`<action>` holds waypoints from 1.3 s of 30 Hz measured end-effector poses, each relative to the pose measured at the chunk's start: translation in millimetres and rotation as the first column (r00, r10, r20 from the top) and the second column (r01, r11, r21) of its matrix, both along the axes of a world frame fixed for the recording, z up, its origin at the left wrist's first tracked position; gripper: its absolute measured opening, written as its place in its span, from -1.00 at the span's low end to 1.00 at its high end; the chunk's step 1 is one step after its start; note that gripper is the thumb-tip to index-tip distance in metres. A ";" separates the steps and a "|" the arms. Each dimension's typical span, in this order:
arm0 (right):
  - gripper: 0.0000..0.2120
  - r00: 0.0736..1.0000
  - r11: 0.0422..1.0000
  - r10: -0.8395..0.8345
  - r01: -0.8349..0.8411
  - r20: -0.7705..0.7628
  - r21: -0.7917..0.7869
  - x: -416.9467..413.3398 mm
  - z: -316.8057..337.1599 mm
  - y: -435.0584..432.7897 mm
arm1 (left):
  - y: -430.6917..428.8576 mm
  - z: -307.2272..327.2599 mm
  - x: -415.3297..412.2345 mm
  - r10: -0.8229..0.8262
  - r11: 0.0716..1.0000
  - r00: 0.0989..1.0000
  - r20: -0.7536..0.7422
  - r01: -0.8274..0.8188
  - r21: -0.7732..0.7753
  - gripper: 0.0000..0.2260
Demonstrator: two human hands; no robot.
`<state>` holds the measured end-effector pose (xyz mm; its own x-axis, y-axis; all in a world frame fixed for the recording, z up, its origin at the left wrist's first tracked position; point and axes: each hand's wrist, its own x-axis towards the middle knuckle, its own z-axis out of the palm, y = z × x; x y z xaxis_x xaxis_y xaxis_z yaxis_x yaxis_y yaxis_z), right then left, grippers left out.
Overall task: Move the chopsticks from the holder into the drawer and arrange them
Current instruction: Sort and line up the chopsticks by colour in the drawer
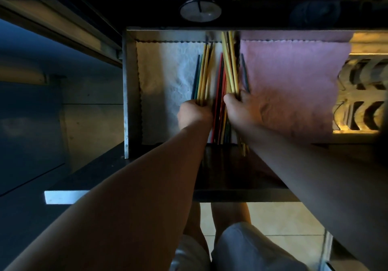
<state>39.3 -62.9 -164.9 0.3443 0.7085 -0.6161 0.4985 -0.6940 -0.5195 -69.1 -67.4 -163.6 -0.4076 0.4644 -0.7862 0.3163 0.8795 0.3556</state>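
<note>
Chopsticks in yellow, red, green and dark blue (219, 94) are in the open metal-walled drawer (130, 94), fanned in several directions and not lined up evenly. The left hand (195, 113) has its fingers curled round a bundle of yellow sticks with one green and one dark blue stick (204, 73). This bundle points away from the person and lies over the white crinkled cloth liner (168, 77), which spreads to the left of this hand. The right hand (241, 108) grips a second bundle of yellow chopsticks (228, 60). Its tips reach toward the far wall of the drawer and its near ends stick out under the wrist, past the drawer's front edge. Between the two hands several red and dark sticks (218, 86) lie loose on the drawer floor, partly hidden by both wrists. Just beyond the fingers of the right hand a single dark blue chopstick (245, 73) lies on the soft pink cloth (294, 86), which covers the drawer to the right of this hand. Far beyond both hands, on the dark counter, stands a round dark-rimmed container with a pale inside (200, 11); whether it is the holder I cannot tell. To the right of the right arm a carved wooden lattice (361, 94) is lit yellow. Below the arms are the person's legs in pale shorts (241, 247) over beige floor tiles (283, 218).
</note>
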 end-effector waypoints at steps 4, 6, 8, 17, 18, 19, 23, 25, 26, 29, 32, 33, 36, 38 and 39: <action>-0.75 0.997 0.995 -0.063 0.065 -0.036 0.081 4.7 -4.0 0.4 | 1.3 -1.7 11.3 -0.047 0.998 0.996 -0.074 0.044 -0.043 -0.76; -0.71 0.996 0.992 -0.075 0.079 -0.043 0.102 8.7 -3.6 1.8 | 2.9 -2.5 18.8 -0.072 0.997 0.992 -0.103 0.068 -0.045 -0.82; -0.70 0.991 0.988 -0.106 0.114 -0.077 0.104 13.8 -2.5 3.2 | 4.7 -3.1 25.8 -0.089 0.996 0.988 -0.123 0.085 -0.038 -0.86; -0.66 0.899 0.950 -0.304 0.309 -0.314 -0.033 48.5 -10.5 2.6 | 5.4 6.6 36.3 -0.082 0.996 0.991 -0.109 0.083 0.006 -0.64; -0.70 0.889 0.947 -0.314 0.320 -0.334 -0.039 50.8 -11.0 2.6 | 5.8 8.2 37.3 -0.085 0.996 0.991 -0.099 0.087 0.018 -0.67; -0.70 0.883 0.946 -0.316 0.319 -0.346 -0.050 52.6 -10.7 2.5 | 5.6 9.4 38.9 -0.092 0.995 0.992 -0.092 0.095 0.032 -0.71; -0.68 0.874 0.946 -0.321 0.311 -0.364 -0.087 58.7 -11.1 4.8 | 2.1 7.2 48.5 -0.085 0.992 0.995 -0.055 0.089 0.093 -0.82; -0.69 0.889 0.949 -0.314 0.305 -0.333 -0.082 61.3 -12.1 5.5 | 1.8 2.6 53.1 -0.089 0.991 0.994 -0.066 0.095 0.093 -0.82; -0.68 0.891 0.949 -0.313 0.307 -0.328 -0.070 63.2 -12.9 4.9 | 1.8 0.0 55.3 -0.092 0.992 0.993 -0.076 0.099 0.084 -0.80; -0.63 0.877 0.939 -0.336 0.340 -0.345 -0.050 66.9 -14.0 2.7 | 2.2 -8.5 61.3 -0.072 0.997 0.991 -0.110 0.076 0.032 -0.76; -0.66 0.887 0.945 -0.321 0.324 -0.332 -0.047 67.6 -17.6 2.3 | 3.6 -12.2 64.6 -0.056 0.998 0.988 -0.142 0.058 0.008 -0.78; -0.68 0.901 0.953 -0.301 0.299 -0.312 -0.054 67.0 -18.9 2.0 | 4.5 -12.4 65.0 -0.056 0.998 0.988 -0.141 0.057 0.005 -0.79; -0.70 0.930 0.962 -0.274 0.263 -0.245 -0.077 66.1 -20.6 1.4 | 6.1 -9.8 63.6 -0.053 0.999 0.991 -0.120 0.053 -0.008 -0.78; -0.72 0.948 0.969 -0.243 0.228 -0.203 -0.097 65.1 -19.7 2.5 | 6.8 -5.6 62.3 -0.059 0.998 0.994 -0.090 0.059 -0.006 -0.76; -0.74 0.954 0.971 -0.229 0.211 -0.191 -0.111 63.7 -19.0 3.2 | 7.3 -3.9 61.4 -0.064 0.998 0.995 -0.077 0.065 0.001 -0.76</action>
